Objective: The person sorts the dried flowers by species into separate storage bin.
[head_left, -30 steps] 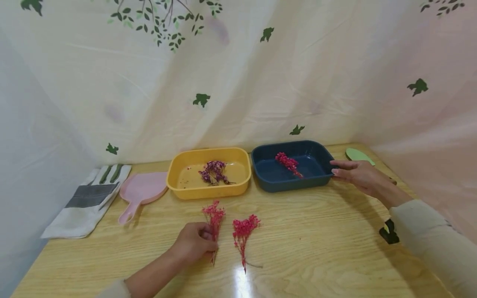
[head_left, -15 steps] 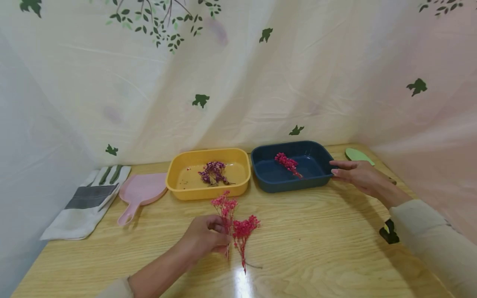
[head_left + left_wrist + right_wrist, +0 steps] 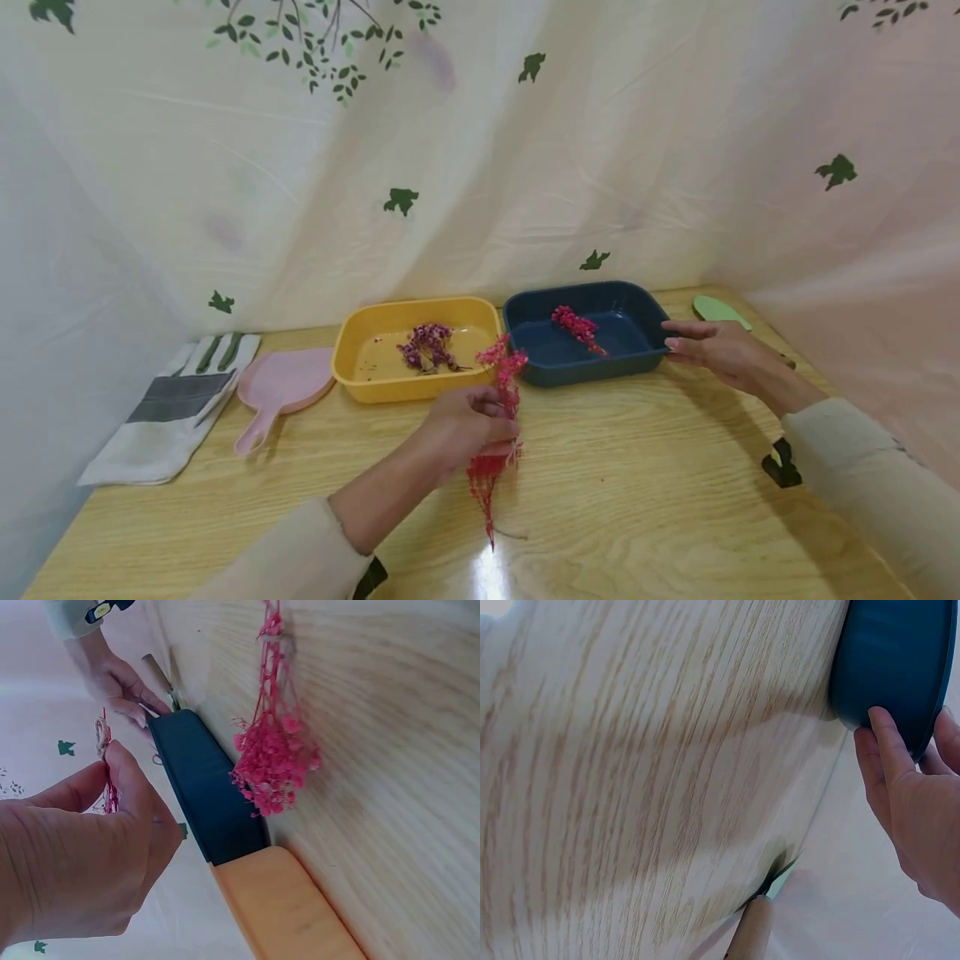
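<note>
My left hand [image 3: 472,429] pinches the tied stems of a small bunch of dried pink flowers [image 3: 504,358] between thumb and fingers, heads upward, raised in front of the trays. Below it on the table lies a second pink bunch [image 3: 486,492], its twine-tied stems toward me; the left wrist view shows this bunch [image 3: 274,761] whole. My right hand [image 3: 723,354] holds the right end of the dark blue tray [image 3: 577,372], fingers along the outer wall and thumb at the rim in the right wrist view. One pink bunch [image 3: 577,327] lies inside that tray.
A yellow tray [image 3: 405,389] with a purple dried bunch [image 3: 429,346] stands left of the blue one. Further left are a pink paddle-shaped board [image 3: 288,379] and a striped cloth [image 3: 180,396]. A green-bladed tool [image 3: 720,311] lies behind my right hand.
My left hand has lifted its pink bunch and carried it right and forward, from beside the other bunch to near the trays' adjoining corners. The right hand stays at the blue tray.
</note>
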Demonstrator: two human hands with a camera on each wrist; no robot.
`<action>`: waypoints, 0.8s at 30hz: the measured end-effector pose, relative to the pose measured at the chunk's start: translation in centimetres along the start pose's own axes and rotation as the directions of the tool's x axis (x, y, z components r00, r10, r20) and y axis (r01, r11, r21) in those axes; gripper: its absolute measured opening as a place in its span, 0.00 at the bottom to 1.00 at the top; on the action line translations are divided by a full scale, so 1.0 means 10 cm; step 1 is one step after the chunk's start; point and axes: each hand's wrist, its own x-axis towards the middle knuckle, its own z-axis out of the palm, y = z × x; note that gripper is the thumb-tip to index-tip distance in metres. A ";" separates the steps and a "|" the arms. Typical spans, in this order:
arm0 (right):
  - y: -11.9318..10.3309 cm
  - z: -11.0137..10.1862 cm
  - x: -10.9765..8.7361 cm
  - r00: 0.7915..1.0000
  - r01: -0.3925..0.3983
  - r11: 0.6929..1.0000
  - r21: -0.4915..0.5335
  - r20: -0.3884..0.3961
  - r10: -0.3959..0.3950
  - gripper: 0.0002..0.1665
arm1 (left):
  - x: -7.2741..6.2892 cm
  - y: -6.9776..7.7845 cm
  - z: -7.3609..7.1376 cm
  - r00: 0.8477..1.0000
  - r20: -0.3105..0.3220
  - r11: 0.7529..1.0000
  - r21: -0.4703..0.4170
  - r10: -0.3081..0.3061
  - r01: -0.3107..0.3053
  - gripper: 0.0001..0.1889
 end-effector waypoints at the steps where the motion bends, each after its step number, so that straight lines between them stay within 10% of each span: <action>1: 0.00 0.00 0.00 1.000 -0.001 1.000 0.004 -0.001 0.001 0.37 | 0.03 0.02 0.02 1.000 -0.005 1.000 -0.002 0.001 -0.001 0.14; 24: 0.00 0.00 -0.01 1.000 0.004 1.000 0.019 -0.008 -0.004 0.37 | 1.02 0.51 0.27 0.989 -0.117 0.988 -0.136 -0.092 0.076 0.20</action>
